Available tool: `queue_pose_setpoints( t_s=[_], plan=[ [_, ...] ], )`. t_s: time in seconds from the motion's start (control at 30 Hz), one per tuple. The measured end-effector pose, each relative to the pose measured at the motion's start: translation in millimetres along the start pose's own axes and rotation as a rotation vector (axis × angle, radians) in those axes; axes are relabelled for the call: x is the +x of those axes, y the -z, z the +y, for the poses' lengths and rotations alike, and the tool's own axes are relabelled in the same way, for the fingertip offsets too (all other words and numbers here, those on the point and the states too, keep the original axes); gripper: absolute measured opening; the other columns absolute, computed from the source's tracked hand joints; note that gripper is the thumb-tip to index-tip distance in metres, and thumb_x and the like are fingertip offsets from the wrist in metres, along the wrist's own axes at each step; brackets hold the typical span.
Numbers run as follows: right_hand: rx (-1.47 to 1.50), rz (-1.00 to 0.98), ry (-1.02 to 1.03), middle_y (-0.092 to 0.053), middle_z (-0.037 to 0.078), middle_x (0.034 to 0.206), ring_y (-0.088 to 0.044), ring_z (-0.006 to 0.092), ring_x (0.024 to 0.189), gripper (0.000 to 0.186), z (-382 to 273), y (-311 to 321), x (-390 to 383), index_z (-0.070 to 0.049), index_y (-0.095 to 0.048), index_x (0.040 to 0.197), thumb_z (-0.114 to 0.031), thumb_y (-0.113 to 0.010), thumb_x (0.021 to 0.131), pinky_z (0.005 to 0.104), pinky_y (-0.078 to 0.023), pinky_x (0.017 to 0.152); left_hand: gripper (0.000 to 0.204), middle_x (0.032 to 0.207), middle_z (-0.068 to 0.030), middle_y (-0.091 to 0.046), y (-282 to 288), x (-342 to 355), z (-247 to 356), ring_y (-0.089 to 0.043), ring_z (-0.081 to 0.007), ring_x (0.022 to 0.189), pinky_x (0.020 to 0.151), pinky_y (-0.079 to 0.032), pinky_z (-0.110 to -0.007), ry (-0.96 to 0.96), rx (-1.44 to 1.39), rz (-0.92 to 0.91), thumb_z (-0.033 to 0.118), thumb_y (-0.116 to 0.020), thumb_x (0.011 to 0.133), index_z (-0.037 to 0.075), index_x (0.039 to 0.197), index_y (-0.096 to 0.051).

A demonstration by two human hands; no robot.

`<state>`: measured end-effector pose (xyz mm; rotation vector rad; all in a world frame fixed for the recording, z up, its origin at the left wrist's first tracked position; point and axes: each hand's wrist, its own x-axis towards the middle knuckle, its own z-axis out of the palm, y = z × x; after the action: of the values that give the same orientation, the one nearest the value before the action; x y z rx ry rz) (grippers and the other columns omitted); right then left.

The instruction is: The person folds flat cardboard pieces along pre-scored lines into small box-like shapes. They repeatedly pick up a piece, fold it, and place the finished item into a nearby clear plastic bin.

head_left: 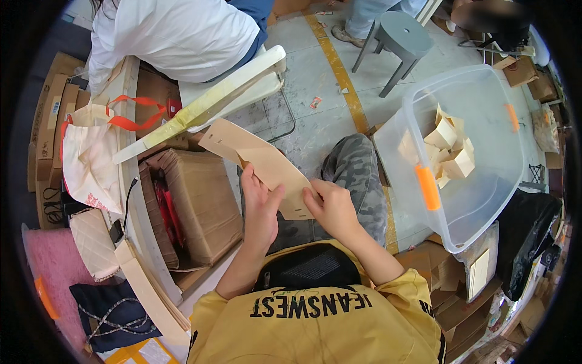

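Note:
A flat beige card blank (pixel 267 159) with small slots near its ends is held slantwise over my lap. My left hand (pixel 262 203) grips its near left edge, thumb on top and fingers partly behind it. My right hand (pixel 332 206) pinches the right edge close to the lower end, fingers curled. The blank's far end points up and left, and a crease or fold runs beside my left fingers. To the right stands a clear plastic bin (pixel 497 200) with several folded beige card pieces (pixel 445 133) inside.
An open cardboard box (pixel 200 206) sits left of my legs. Along the left bench lie a cloth bag (pixel 91 158), a quilted purse (pixel 96 242) and a stack of beige card strips (pixel 148 291). A grey stool (pixel 403 36) and a person in white (pixel 176 36) are ahead.

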<state>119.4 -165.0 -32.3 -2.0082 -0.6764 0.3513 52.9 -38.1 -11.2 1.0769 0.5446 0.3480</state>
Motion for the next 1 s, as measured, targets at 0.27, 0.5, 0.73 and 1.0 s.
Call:
queue_pose_setpoints(
  t_s=[0.27, 0.5, 0.73, 1.0],
  plan=[
    [0.091, 0.026, -0.085, -0.05, 0.017, 0.055, -0.052, 0.032, 0.049, 0.026, -16, 9, -2, 0.002, -0.053, 0.063, -0.018, -0.059, 0.079, 0.0363, -0.042, 0.047, 0.078, 0.141, -0.0144, -0.011, -16, -32, 4, -0.019, -0.0261, 0.13, 0.106, -0.017, -0.045, -0.241, 0.187, -0.046, 0.0, -0.05, 0.08, 0.0, 0.139, 0.002],
    [0.105, 0.055, -0.145, -0.049, 0.017, 0.051, -0.051, 0.0286, 0.043, 0.025, -18, 13, 0, 0.003, -0.055, 0.064, -0.018, -0.059, 0.078, 0.0339, -0.041, 0.044, 0.076, 0.135, -0.0143, -0.018, -19, -32, 3, -0.028, -0.0263, 0.125, 0.104, -0.021, -0.041, -0.307, 0.288, -0.137, 0.004, -0.052, 0.082, -0.001, 0.139, -0.002],
    [0.106, 0.061, -0.18, -0.05, 0.016, 0.051, -0.051, 0.0266, 0.042, 0.025, -14, 15, 3, 0.004, -0.057, 0.065, -0.017, -0.059, 0.078, 0.0328, -0.041, 0.044, 0.07, 0.124, -0.0192, -0.029, -12, -36, -5, -0.036, -0.0281, 0.114, 0.097, -0.029, -0.041, -0.414, 0.637, -0.141, 0.008, -0.055, 0.08, -0.007, 0.134, -0.014],
    [0.121, 0.031, -0.183, -0.05, 0.017, 0.05, -0.052, 0.0263, 0.041, 0.027, -15, 11, -1, 0.005, -0.057, 0.063, -0.017, -0.059, 0.079, 0.032, -0.041, 0.044, 0.073, 0.134, -0.0198, -0.023, -14, -37, -1, -0.03, -0.029, 0.125, 0.104, -0.024, -0.039, -0.449, 0.795, -0.173, 0.0, -0.052, 0.08, -0.004, 0.138, -0.007]
  ],
)
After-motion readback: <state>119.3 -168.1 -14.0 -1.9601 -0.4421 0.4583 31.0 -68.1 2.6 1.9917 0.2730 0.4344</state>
